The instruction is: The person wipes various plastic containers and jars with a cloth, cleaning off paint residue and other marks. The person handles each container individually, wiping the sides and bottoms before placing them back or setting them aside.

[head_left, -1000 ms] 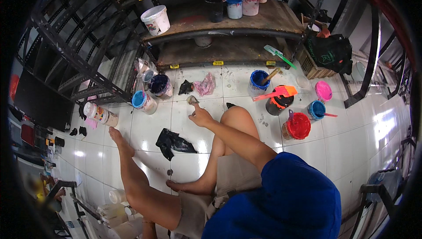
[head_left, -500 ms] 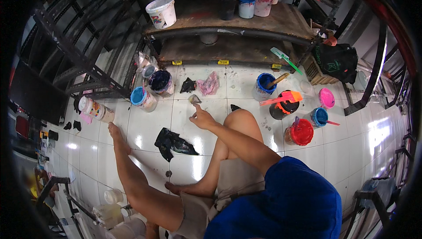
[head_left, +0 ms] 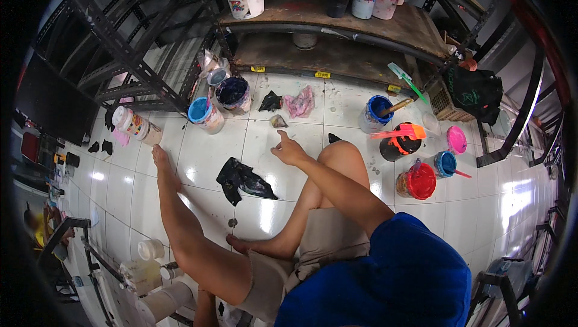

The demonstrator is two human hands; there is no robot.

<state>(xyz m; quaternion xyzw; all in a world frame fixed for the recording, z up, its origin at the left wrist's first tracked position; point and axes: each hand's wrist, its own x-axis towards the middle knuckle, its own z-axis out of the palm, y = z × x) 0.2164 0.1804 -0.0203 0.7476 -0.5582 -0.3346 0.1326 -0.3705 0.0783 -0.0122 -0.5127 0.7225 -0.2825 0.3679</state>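
My right hand (head_left: 290, 151) is over the white tiled floor with nothing in it, index finger and thumb held apart. Just beyond the index fingertip lies a small crumpled greyish scrap (head_left: 278, 121), with a narrow gap between them. Farther off are a black plastic scrap (head_left: 270, 101) and a crumpled pink plastic bag (head_left: 299, 102). A torn black plastic bag (head_left: 244, 181) lies nearer, left of my bent leg. Part of what appears to be my left arm (head_left: 206, 309) shows at the lower edge; its hand is out of sight.
Paint tubs surround the space: a blue one (head_left: 206, 115) and a dark one (head_left: 233, 95) at left; blue (head_left: 374, 116), black (head_left: 398, 146) with an orange spatula, and red (head_left: 415, 181) at right. A rack shelf (head_left: 337, 20) crosses the back. White containers (head_left: 165, 303) stand lower left.
My right hand has drawn back slightly from the small greyish scrap, which stays in place on the floor. The whole view has shifted a little as my head moved.
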